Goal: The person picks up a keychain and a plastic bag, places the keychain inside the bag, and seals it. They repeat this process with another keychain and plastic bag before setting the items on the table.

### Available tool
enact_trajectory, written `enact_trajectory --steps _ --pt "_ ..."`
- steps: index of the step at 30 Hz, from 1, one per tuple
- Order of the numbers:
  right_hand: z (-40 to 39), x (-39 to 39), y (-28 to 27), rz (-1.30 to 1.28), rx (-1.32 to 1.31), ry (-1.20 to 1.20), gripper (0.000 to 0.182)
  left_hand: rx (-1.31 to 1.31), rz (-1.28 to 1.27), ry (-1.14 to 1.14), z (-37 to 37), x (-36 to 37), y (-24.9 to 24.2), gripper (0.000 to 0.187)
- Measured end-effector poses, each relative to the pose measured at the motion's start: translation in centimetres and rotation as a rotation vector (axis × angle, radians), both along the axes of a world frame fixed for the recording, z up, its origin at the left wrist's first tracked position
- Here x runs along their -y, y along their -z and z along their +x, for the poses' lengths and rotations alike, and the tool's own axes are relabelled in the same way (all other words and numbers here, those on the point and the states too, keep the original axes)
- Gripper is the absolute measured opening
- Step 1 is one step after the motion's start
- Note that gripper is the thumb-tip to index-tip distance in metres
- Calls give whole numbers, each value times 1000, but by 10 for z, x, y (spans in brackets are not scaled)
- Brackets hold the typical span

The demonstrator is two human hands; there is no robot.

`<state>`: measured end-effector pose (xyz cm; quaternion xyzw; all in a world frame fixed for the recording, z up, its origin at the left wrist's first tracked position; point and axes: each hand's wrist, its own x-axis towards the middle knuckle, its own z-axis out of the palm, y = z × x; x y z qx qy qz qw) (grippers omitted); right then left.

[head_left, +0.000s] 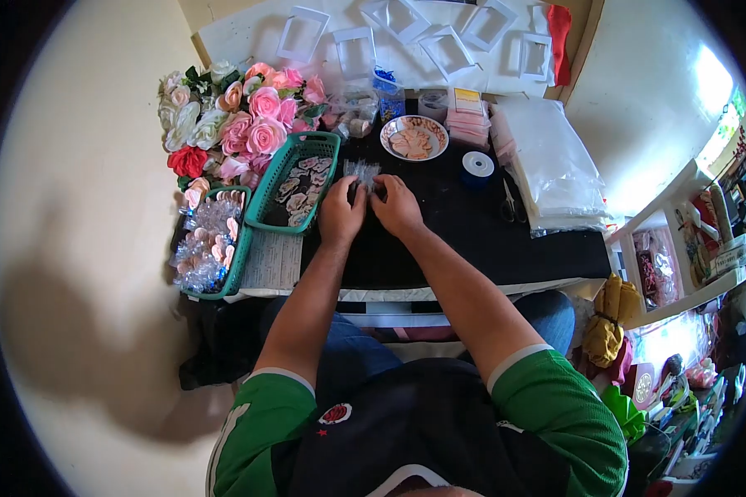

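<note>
My left hand and my right hand are close together over the black table cover, fingers curled inward. Both grip the near part of a small piece of crinkled clear plastic wrap, which sticks out beyond the fingertips. Whatever the wrap may contain is hidden by my fingers. Just left of my left hand sits a green basket of flat, pale rose-shaped pieces with dark outlines. Beyond my right hand stands a patterned bowl holding peach-coloured pieces.
A second green basket holds wrapped pieces at the left, below artificial roses. A blue ribbon spool, scissors and stacked clear plastic sheets lie to the right. White frames line the back.
</note>
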<state>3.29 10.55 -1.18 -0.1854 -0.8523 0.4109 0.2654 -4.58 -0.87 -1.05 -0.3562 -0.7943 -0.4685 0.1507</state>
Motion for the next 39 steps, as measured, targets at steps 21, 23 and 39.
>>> enact_trajectory --steps 21,23,39 --pt "0 -7 1 -260 -60 -39 25 -232 -148 132 -4 0 -2 20" --pt "2 -9 -2 -293 -48 25 25 -260 -156 88 1 -1 2 22" --pt "49 -20 -41 -351 86 -218 24 -369 -88 89 15 2 -14 43"
